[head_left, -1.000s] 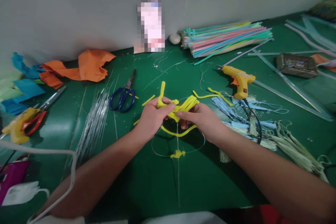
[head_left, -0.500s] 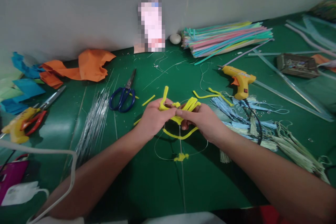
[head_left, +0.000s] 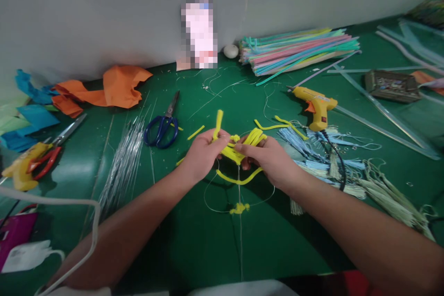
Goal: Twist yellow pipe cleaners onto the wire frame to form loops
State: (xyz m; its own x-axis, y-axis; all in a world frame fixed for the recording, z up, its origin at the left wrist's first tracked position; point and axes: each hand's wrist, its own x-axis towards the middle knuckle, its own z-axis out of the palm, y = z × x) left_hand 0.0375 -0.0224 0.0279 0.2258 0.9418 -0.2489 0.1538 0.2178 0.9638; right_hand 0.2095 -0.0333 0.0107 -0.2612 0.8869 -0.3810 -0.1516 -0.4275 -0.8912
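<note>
Bent yellow pipe cleaners form a looped bundle between my two hands, above the green table. My left hand pinches the left part of it, with one short yellow end standing up past the fingers. On the right, the thumb and fingers of my right hand close on the folded loops. Below hangs a curved yellow strand. A thin wire runs down from the bundle, and a wire ring with a small yellow tuft is beneath. My fingertips partly hide the middle of the bundle.
Blue-handled scissors and silver wires lie left. A yellow glue gun, tassels and a small box are right. Colored pipe cleaners lie behind, near a propped phone. A white cable curves at lower left.
My left thumb has drawn back slightly left from my right thumb, showing more of the yellow strands between. The upright yellow end sits a little higher. Both hands keep their hold.
</note>
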